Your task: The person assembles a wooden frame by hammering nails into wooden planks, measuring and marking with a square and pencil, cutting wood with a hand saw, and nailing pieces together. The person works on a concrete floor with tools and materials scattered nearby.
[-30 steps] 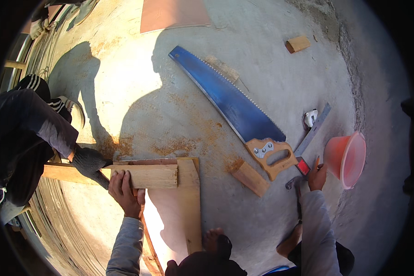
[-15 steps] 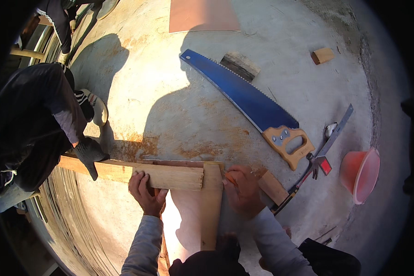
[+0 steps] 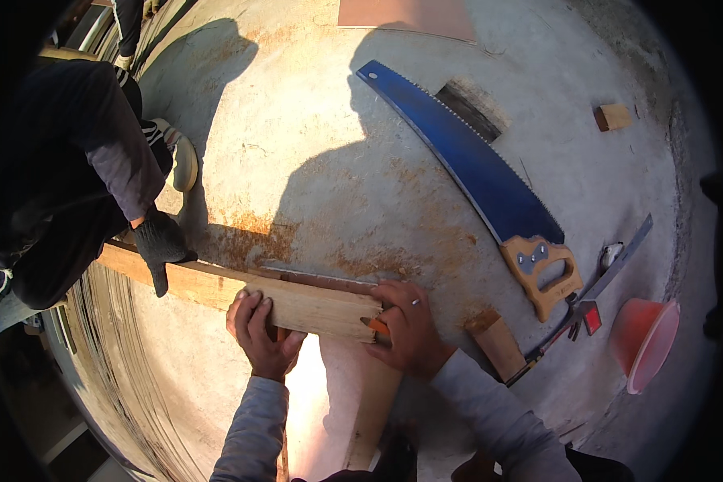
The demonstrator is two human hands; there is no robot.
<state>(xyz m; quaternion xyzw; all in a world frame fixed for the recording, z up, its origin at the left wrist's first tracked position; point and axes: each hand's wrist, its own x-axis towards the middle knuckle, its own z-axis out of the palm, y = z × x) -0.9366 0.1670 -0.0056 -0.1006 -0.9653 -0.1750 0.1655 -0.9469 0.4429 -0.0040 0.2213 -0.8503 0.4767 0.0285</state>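
There we go: both grey sleeves are angling up from below, and the left hand (image 3: 263, 337) is gripping the short board (image 3: 321, 309), fingers curling over its top, thumb spreading along its near edge. The right hand (image 3: 410, 337) is pinching an orange pencil (image 3: 376, 326), fingers bending around the board's right end, tip pointing left over the wood. That board is lying by the far right corner of the wooden frame (image 3: 373, 394).

Over toward the right edge of the floor (image 3: 305, 209), a pink bucket (image 3: 636, 341) is showing its mouth; I can't make out what it's holding. The blue saw (image 3: 474, 161) is lying beyond the frame, while off left a co-worker's gloved hand (image 3: 161, 245) is resting on the long timber (image 3: 197, 287).
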